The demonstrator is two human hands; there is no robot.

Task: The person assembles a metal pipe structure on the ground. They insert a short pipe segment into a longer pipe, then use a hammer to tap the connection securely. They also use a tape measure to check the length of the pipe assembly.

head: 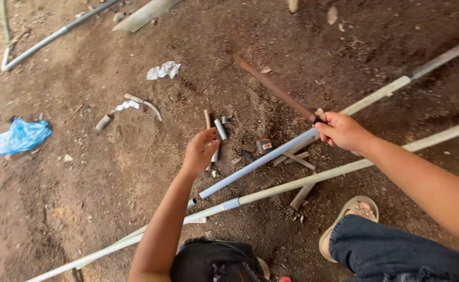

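A rusty blade (274,87) is gripped at its handle by the right hand (343,131), whose fingers are clenched around the dark grip. The blade is held slanting up and away from the hand, over bare soil (83,183). The same hand lies just above the upper end of a blue-grey pipe (255,163), and whether the pipe is also touched by it cannot be told.

The left hand (200,150) is held out loosely, fingers half curled and nothing grasped. It is stretched toward a cluster of short pipe offcuts (219,129), which lie just left of the blue-grey pipe; the fingertips appear to be just beside or over one offcut, and contact cannot be confirmed.

Below the blue-grey pipe, a long pale pipe (313,178) is laid across the soil, running from lower left to upper right. A small red-and-grey box (264,146) is seen just above the blue-grey pipe's middle. Well left of that pipe, crumpled white paper (163,70) and a blue plastic bag (20,136) are scattered. Below the pipe's right end, a sandalled foot (356,211) and a denim-clad knee (397,250) are seen.
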